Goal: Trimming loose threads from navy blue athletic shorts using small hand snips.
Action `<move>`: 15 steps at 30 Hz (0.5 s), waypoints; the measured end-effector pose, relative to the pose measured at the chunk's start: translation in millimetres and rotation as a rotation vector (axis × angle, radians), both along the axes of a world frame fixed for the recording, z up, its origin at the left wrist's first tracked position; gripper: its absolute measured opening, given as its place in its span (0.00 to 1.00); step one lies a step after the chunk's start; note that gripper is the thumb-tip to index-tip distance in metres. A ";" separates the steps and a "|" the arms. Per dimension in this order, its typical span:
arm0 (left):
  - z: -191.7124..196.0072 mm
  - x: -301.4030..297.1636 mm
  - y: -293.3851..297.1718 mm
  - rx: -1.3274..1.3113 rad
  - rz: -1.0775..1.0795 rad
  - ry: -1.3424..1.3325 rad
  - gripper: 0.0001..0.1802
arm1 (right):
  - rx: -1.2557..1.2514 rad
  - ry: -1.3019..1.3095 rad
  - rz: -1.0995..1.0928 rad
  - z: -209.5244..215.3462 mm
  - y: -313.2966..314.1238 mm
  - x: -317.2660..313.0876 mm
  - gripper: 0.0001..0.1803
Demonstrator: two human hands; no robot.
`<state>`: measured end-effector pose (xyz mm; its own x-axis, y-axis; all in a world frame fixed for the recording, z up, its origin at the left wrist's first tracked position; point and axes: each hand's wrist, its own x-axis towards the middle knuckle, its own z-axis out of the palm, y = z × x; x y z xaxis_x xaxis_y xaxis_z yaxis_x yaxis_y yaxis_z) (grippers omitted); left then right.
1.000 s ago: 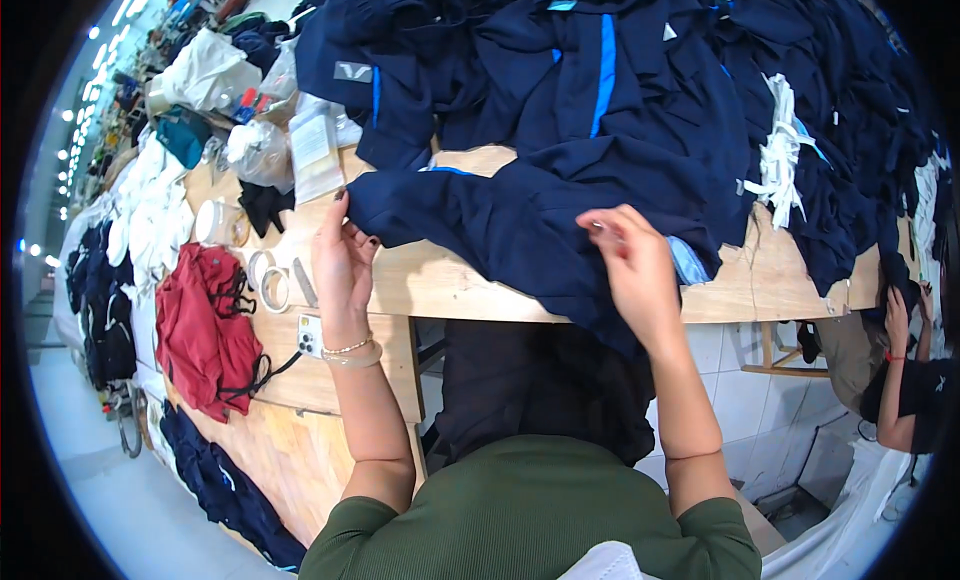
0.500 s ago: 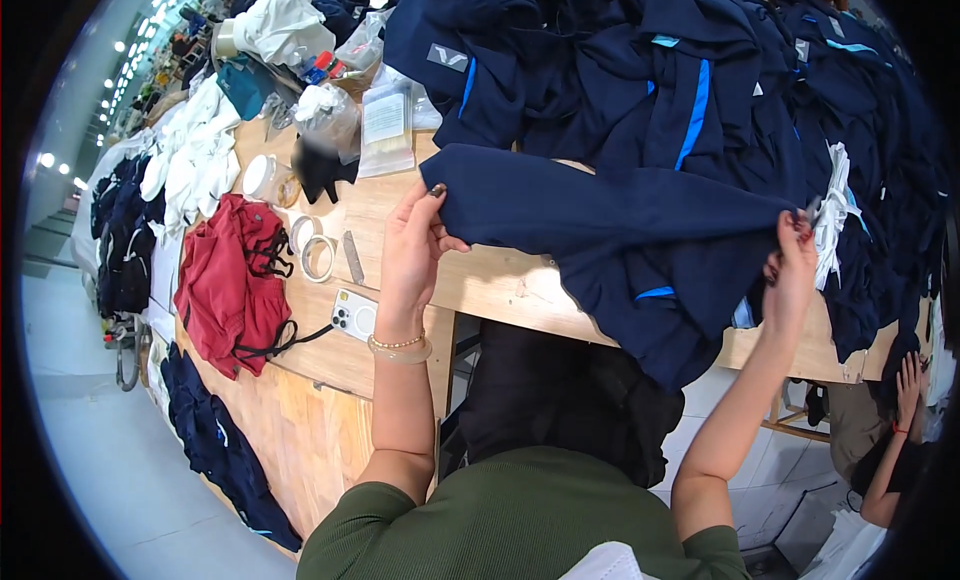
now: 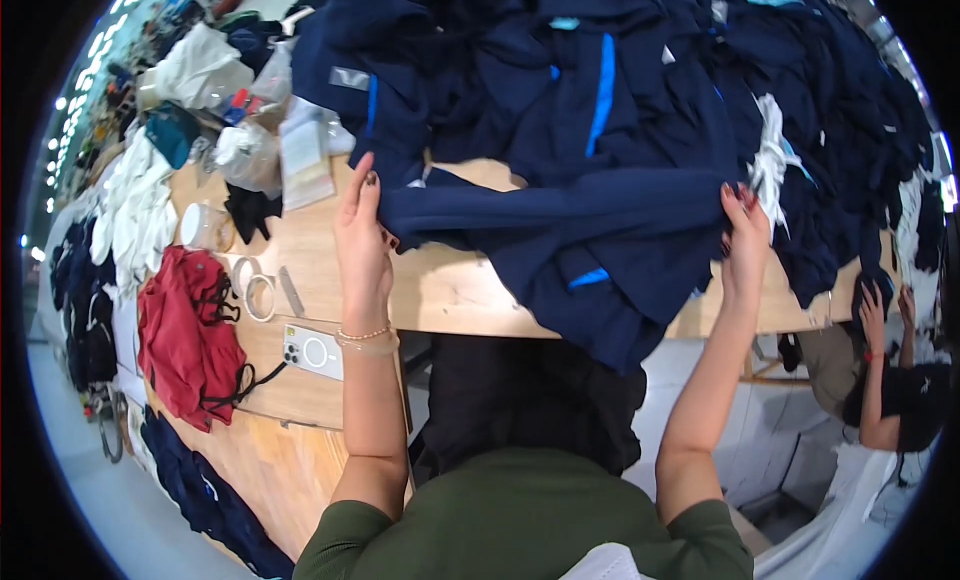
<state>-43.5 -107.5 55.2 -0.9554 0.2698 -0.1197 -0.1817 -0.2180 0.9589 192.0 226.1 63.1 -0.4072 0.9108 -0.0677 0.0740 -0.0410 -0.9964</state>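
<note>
A navy garment (image 3: 570,215) with a bright blue stripe is stretched sideways between my two hands over the table's front edge. My left hand (image 3: 362,235) grips its left end, fingers pointing up, partly behind the cloth. At the right end my right hand (image 3: 745,240) pinches the edge between thumb and fingers. The upper part is pulled into a narrow, nearly level band. Below it, the loose part with the stripe hangs over the table edge toward my lap. The heap of navy garments (image 3: 480,90) lies just beyond it.
Left on the wooden table (image 3: 310,390) are a red garment (image 3: 190,330), tape rolls (image 3: 260,297), a phone (image 3: 313,350), a lidded jar (image 3: 205,227) and plastic bags (image 3: 248,158). White cloth strips (image 3: 770,165) hang at right. Another person (image 3: 900,410) works at far right.
The view has shifted, so the table's things sit farther left. The garment's left end has gone from a broad flat panel to a narrower folded band, and my left hand has turned more upright.
</note>
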 end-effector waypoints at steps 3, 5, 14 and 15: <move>12.1 5.0 9.2 0.010 0.011 -0.036 0.18 | -0.053 0.106 -0.004 4.5 -3.3 -0.6 0.05; 8.2 3.0 9.2 0.032 0.015 -0.039 0.18 | -0.054 0.115 0.020 3.5 1.7 6.1 0.05; 6.5 0.5 12.1 0.063 0.085 -0.058 0.19 | -0.081 0.177 0.060 1.6 5.1 7.3 0.05; 7.9 -1.3 12.1 0.061 0.083 -0.060 0.19 | -0.075 0.203 0.086 3.9 5.3 7.6 0.05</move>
<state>-44.8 -95.4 63.2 -0.9663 0.1988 -0.1633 -0.2174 -0.2918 0.9315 199.6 231.3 67.0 -0.4953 0.8677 -0.0423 -0.1211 -0.1172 -0.9857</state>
